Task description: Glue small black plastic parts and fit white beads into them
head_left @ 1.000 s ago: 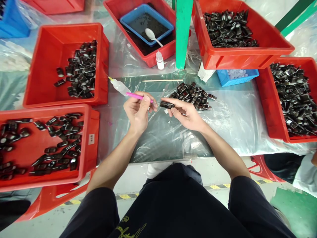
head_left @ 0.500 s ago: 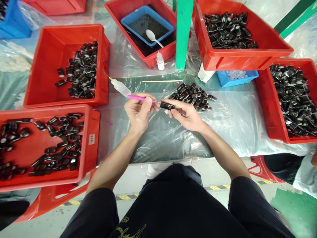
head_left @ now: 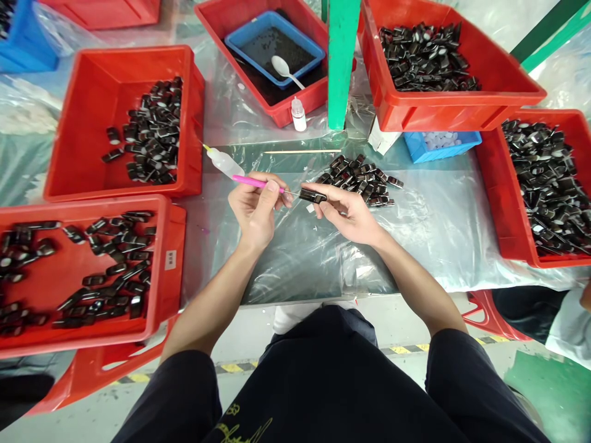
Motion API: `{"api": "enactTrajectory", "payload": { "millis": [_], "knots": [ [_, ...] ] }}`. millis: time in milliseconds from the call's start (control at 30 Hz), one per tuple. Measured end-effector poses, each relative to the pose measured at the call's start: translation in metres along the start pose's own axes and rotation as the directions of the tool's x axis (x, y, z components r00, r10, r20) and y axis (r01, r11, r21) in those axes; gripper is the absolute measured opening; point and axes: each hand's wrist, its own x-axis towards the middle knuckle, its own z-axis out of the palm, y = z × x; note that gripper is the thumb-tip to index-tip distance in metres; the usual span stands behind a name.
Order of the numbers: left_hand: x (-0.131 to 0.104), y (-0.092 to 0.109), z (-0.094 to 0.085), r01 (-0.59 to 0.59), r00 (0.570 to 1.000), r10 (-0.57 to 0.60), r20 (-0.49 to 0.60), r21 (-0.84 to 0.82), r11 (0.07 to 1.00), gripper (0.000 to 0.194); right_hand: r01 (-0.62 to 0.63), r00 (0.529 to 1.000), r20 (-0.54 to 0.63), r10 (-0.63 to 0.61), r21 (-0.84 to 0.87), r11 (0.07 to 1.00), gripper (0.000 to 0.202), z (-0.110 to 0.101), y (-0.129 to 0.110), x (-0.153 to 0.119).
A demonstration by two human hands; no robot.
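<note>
My left hand [head_left: 257,208] is closed on a thin tool with a pink handle [head_left: 248,181], and its fine metal tip points right. A small glossy black part [head_left: 312,195] is pinched in the fingers of my right hand [head_left: 347,212], close to that tip. Whether the tip touches the part I cannot tell. Just behind my right hand lies a pile of similar black parts [head_left: 360,177] on the plastic-covered table [head_left: 305,264]. A squeeze bottle with a yellow nozzle [head_left: 225,162] lies beyond my left hand.
Red bins [head_left: 124,195] of black parts stand left, and more [head_left: 462,101] stand right. A wooden stick [head_left: 302,151] lies ahead, near a small white bottle [head_left: 298,115] and a green post [head_left: 340,67]. A blue tray [head_left: 237,46] holds dark bits and a white spoon [head_left: 282,66].
My left hand has drawn slightly left with the pink-handled tool, so more of its metal shaft shows and the gap to the black part is wider. My right hand stays almost still.
</note>
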Motion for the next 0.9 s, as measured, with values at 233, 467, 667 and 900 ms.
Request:
{"api": "enactTrajectory", "payload": {
  "millis": [233,467,667,900],
  "knots": [
    [-0.0022,0.0001,-0.0018,0.01,1.0,-0.012,0.026,0.07,0.998,0.041,0.0,1.0,0.008,0.0,0.002,1.0,0.043,0.0002,-0.0021,0.0001],
    [-0.0028,-0.0014,-0.0029,0.017,0.999,-0.02,0.04,0.07,0.997,0.039,0.011,0.999,0.033,-0.009,-0.04,0.999,0.046,0.0013,0.0003,-0.0003],
    [-0.003,0.0022,-0.0014,0.023,0.999,-0.027,0.037,0.092,0.995,0.041,-0.017,0.999,0.032,0.017,-0.004,1.0,0.045,0.0001,-0.0006,0.0002],
    [-0.005,0.0055,0.0002,0.007,1.0,-0.009,0.022,0.119,0.993,0.043,-0.056,0.998,-0.025,0.06,0.143,0.988,0.039,0.0007,0.0014,0.0035]
  ]
}}
